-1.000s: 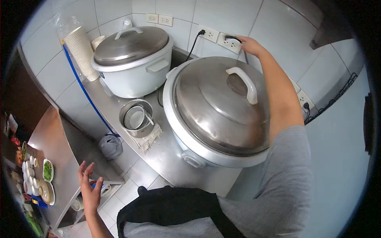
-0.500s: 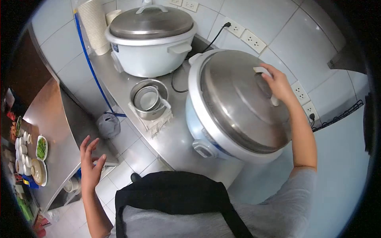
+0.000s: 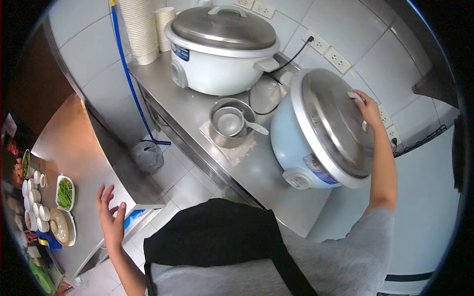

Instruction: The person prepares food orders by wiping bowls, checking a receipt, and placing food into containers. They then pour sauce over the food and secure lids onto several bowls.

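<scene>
Right hand [image 3: 370, 111] is gripping the lid handle [image 3: 355, 95] at right now, leaving that outlet [image 3: 337, 60] plug-free, left hand [image 3: 111, 218] hanging wide open.

There are two cookers [image 3: 217, 71] [image 3: 291, 135], two cup stacks [image 3: 138, 32] [image 3: 164, 29] and one blue pole [image 3: 129, 79].

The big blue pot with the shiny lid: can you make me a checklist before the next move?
1. Right hand on the lid handle: ok.
2. Lid covering the blue pot: ok.
3. Left hand empty: ok, its fingers are spread in the air.
4. Small metal pot apart from the blue pot: ok, there's a gap.
5. Blue pot unplugged: cannot tell, I can't follow its cord.
6. Inside not too hot: cannot tell, the lid hides it.
</scene>
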The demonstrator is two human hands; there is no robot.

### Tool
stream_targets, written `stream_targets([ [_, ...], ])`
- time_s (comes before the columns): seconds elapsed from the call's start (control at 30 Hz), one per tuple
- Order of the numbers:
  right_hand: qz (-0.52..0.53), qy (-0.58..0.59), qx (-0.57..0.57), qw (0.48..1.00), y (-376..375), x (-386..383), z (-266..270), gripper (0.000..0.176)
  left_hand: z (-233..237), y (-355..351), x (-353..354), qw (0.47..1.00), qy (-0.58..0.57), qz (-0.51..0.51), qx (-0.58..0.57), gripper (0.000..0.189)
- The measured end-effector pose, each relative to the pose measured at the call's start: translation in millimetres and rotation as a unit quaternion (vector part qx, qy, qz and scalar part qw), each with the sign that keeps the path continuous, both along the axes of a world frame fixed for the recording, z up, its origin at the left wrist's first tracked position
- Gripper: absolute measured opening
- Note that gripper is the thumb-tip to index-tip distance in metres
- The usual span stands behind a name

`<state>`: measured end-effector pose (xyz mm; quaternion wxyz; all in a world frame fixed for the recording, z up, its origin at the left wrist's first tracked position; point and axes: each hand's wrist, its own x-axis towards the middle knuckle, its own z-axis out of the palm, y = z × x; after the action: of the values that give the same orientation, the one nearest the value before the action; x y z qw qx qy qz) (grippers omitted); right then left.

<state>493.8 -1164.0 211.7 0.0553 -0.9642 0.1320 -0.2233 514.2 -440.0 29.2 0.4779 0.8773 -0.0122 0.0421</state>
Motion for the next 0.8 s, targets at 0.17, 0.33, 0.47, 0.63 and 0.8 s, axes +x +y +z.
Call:
stream_targets([
  [0.17, -0.112, 0.08, -0.048, 0.989, 21.7, 7.3, 8.0, 0.036, -16.8, 57.5, 3.6, 0.999, -0.034, 0.04, 0.007, 0.051],
  [0.33, -0.173, 0.278, -0.24, 0.914, 74.9, 95.7, 55.1, 0.057, 1.1, 60.8, 33.2, 0.996, 0.004, 0.074, -0.055, 0.05],
  [0.47, 0.186, 0.109, 0.04, 0.976, 139.0, 275.3, 50.1, 0.059, 17.0, 53.6, 65.9, 0.995, -0.022, 0.087, -0.035, 0.048],
  [0.63, 0.22, 0.05, -0.019, 0.974, 192.2, 460.5, 4.6, 0.051, 29.5, 50.7, 75.2, 0.987, -0.014, 0.157, -0.004, 0.046],
  [0.8, 0.293, 0.082, 0.047, 0.952, 172.1, 507.0, 9.8, 0.041, 13.4, 73.9, 54.9, 0.977, -0.017, 0.204, 0.066, 0.054],
])
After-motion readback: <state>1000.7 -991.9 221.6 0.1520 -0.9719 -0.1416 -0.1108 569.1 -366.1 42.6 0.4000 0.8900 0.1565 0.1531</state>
